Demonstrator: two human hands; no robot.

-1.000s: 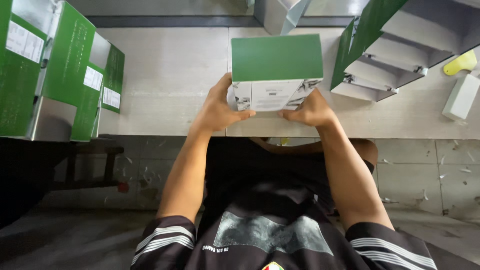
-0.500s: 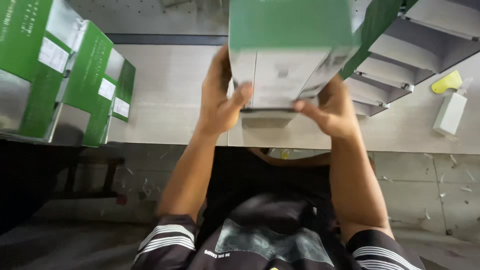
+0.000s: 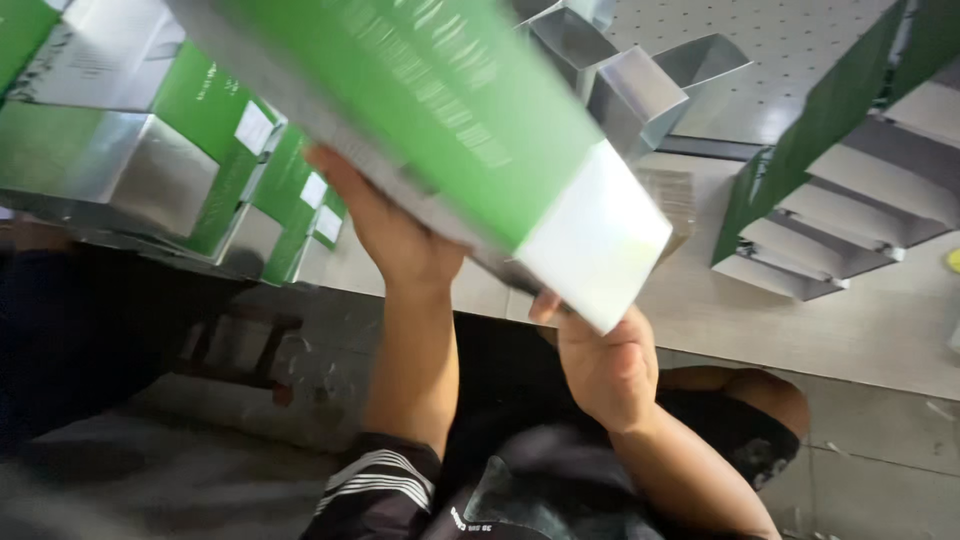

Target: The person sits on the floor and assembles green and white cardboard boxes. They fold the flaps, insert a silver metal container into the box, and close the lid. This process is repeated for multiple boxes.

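A long green carton (image 3: 440, 110) with a white end face fills the upper middle of the head view, blurred and tilted, raised above the table toward the left. My left hand (image 3: 395, 235) grips its underside near the middle. My right hand (image 3: 605, 365) holds the lower white end from below, fingers curled on the corner. Both forearms reach up from my lap.
Finished green and silver cartons (image 3: 150, 170) are stacked at the left. Folded green flat cartons (image 3: 830, 190) lean in a row at the right. Silver open box ends (image 3: 640, 90) stand at the back. The grey table (image 3: 800, 330) edge runs across.
The carton has been lifted off the table and swung up and leftward, close to the camera. Both hands rose with it, the view tilting to the left.
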